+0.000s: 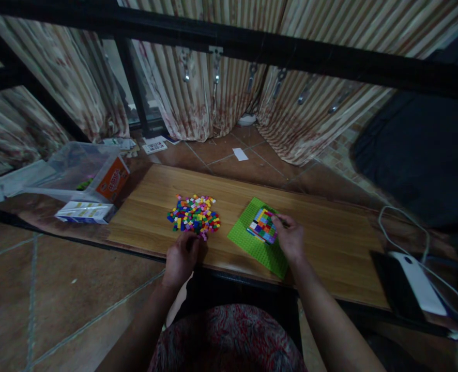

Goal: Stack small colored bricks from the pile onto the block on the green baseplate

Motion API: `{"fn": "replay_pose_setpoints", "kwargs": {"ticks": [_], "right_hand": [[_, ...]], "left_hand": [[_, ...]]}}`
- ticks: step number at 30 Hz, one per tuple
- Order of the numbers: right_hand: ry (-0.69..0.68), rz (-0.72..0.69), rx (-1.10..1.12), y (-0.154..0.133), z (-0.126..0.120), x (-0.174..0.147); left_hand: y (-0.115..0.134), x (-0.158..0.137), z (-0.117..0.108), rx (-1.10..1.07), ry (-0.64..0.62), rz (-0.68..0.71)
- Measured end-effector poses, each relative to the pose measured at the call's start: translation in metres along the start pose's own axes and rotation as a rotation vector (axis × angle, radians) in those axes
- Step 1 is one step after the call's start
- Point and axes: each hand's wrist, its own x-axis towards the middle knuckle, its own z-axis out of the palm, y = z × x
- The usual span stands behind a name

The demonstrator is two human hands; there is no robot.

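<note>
While the right grip point(291, 238) is narrow, contents unclear, the brick mosaic point(263, 225) lies alongside.

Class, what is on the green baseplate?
On the green baseplate sits a patch of multicoloured bricks; the right hand covers part of the plate's right side, hiding whatever is beneath.

Garment point(229, 336) over the wearer's middle: red and pale grey mottling, swirled on darker ground; front outline rounded. Left forearm point(147, 315) and right forearm point(324, 297) bare, slender, tapering to bare wrists. Left grip point(180, 258), right grip point(290, 237): ungloved. Finger detail dim.
</note>
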Motion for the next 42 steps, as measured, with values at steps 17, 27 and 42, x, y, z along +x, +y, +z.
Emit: {"fn": "replay_pose_setpoints", "kwargs": {"ticks": [17,27,42], "right_hand": [[0.019,0.032,0.204,0.008,-0.007,-0.003],[-0.255,-0.357,0.036,-0.069,0.027,-0.065],[-0.523,-0.545,-0.412,-0.067,0.105,-0.063]], "left_hand": [[0.001,0.0,-0.001,0.01,0.0,-0.004],[-0.002,-0.004,0.003,-0.063,-0.005,0.012],[-0.001,-0.006,0.001,-0.112,-0.041,0.013]]}}
